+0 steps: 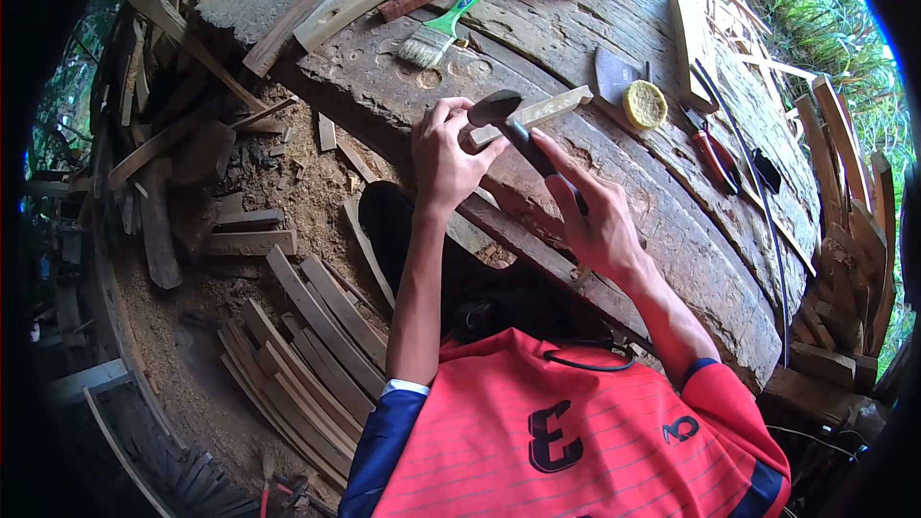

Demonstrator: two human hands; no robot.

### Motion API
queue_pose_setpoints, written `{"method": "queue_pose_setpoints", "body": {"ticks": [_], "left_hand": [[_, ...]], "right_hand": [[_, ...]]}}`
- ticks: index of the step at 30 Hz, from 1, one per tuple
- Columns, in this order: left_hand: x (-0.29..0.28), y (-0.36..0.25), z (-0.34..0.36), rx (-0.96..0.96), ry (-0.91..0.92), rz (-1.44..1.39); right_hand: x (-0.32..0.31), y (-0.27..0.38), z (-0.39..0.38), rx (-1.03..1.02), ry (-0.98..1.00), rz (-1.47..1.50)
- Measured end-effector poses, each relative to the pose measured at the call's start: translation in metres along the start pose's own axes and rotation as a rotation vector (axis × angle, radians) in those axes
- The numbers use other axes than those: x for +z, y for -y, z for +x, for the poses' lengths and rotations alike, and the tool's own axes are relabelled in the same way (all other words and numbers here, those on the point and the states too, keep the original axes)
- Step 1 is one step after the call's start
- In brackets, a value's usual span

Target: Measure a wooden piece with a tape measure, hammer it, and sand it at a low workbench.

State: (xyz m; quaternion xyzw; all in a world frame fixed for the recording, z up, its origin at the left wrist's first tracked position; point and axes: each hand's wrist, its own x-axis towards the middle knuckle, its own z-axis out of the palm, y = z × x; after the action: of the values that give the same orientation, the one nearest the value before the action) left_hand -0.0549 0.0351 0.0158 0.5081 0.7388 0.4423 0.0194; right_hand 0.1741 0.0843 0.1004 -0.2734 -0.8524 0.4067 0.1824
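Note:
My left hand (pixel 448 155) is closed, its fingers curled beside a dark brown oval piece (pixel 495 107) above the workbench; what sits inside its grip is partly hidden. A dark, round handle (pixel 530 150) slants from that oval piece to my right hand (pixel 597 211), whose fingers close around it. Whether the oval piece and handle are one tool, I cannot tell. Behind them, a pale wooden strip (pixel 550 108) lies on the bench, its near end close to my left thumb. A green-handled paintbrush (pixel 440 34) rests beyond my left hand.
On the weathered plank workbench (pixel 672 240) lie a round yellow pad (pixel 644 105), a dark flat plate (pixel 612 72), red-handled pliers (pixel 716 155) and a black cable (pixel 767 211). Wooden strips (pixel 326 345) are stacked on the sawdust-covered ground; more scrap wood (pixel 854 230) stands at right.

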Motion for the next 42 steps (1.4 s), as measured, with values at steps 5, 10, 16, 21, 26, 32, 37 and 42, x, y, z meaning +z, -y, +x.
{"method": "queue_pose_setpoints", "body": {"ticks": [5, 10, 16, 21, 26, 32, 37, 42], "left_hand": [[-0.001, 0.009, -0.001, 0.011, 0.036, 0.012], [0.001, 0.006, -0.002, 0.011, -0.020, 0.023], [-0.002, 0.004, -0.002, -0.022, 0.024, 0.030], [-0.002, 0.003, -0.003, -0.006, -0.003, 0.030], [-0.001, 0.002, -0.003, 0.028, -0.029, 0.019], [-0.001, 0.004, -0.002, 0.050, -0.035, -0.001], [-0.001, 0.000, -0.001, 0.045, -0.032, -0.041], [-0.003, -0.004, -0.001, 0.041, -0.047, -0.029]], "right_hand": [[-0.010, 0.019, 0.010, 0.136, 0.144, -0.081], [0.005, 0.004, 0.003, -0.014, -0.047, 0.040], [-0.002, 0.012, 0.008, 0.002, 0.015, -0.040], [-0.002, 0.007, 0.007, -0.039, -0.051, 0.001], [-0.012, 0.015, 0.009, 0.022, -0.040, 0.017], [-0.020, 0.017, 0.007, 0.136, 0.138, -0.128], [-0.007, 0.000, 0.001, -0.015, -0.088, -0.050], [-0.022, 0.005, 0.000, 0.038, -0.069, -0.088]]}}
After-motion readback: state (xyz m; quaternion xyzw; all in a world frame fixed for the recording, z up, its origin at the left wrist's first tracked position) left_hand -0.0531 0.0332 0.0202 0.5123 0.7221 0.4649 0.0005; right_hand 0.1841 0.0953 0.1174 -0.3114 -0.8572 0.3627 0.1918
